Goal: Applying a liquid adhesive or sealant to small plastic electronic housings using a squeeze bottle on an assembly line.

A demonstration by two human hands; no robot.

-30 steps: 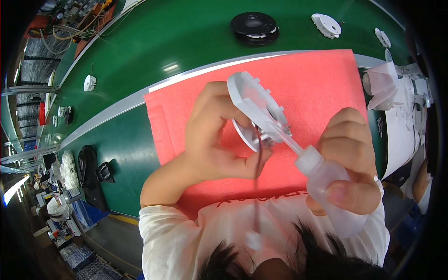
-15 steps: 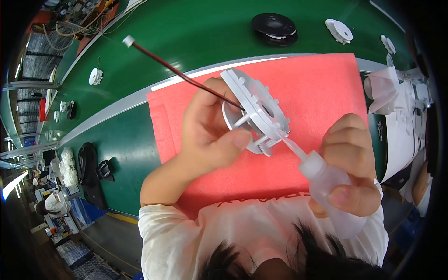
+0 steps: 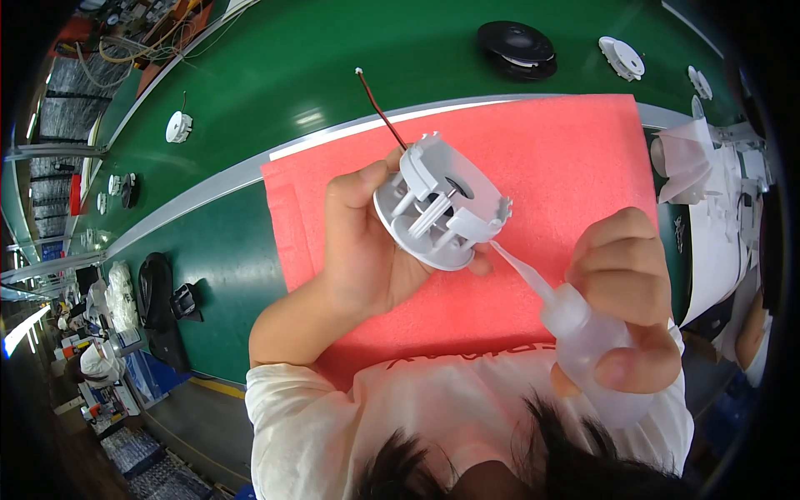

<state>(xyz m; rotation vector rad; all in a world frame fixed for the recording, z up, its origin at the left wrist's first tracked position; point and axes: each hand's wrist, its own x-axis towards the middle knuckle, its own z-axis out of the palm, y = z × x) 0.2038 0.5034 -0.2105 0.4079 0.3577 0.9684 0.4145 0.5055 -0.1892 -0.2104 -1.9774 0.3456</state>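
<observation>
White housing (image 3: 429, 218) newly tilted, left hand (image 3: 362, 262) clamped round it, right hand (image 3: 623, 268) round bottle (image 3: 583, 337), dark-lettered shirt (image 3: 467, 396).

A factory workshop, an assembly line by its look — a long, smooth green conveyor-like strip (image 3: 400, 58) with a grey metal rail (image 3: 187, 195) curves from nine to two o'clock, carrying spaced-out round white plastic parts (image 3: 622, 58) and, at one o'clock, a black disc-shaped unit (image 3: 517, 43). Towards ten stand stacks in shiny clear wrapping (image 3: 68, 129); at eight, a grey floor with a yellow line (image 3: 215, 389) — and a white-capped person (image 3: 98, 364).
</observation>
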